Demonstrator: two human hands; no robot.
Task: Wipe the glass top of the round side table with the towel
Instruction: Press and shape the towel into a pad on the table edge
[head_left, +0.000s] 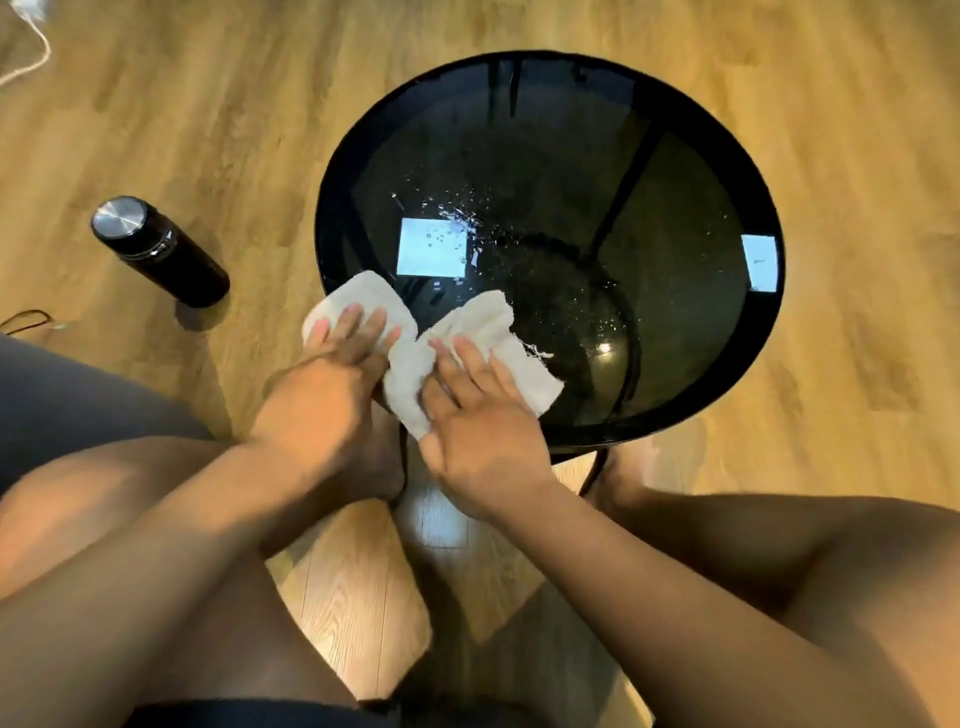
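A round side table with a dark glass top (649, 171) and black rim stands in front of me. Water droplets (457, 213) lie scattered near its middle. A white towel (483, 327) is spread over the near left edge of the glass. My left hand (332, 379) presses flat on the towel's left part, fingers stretched forward. Beside it, my right hand (478, 415) lies flat on the towel's right part, fingers spread. Both hands rest on top of the cloth without closing around it.
A black flask (156, 249) with a silver lid stands on the wooden floor left of the table. A white cable (31, 47) lies at the top left. My bare knees frame the lower view, close to the table's near rim.
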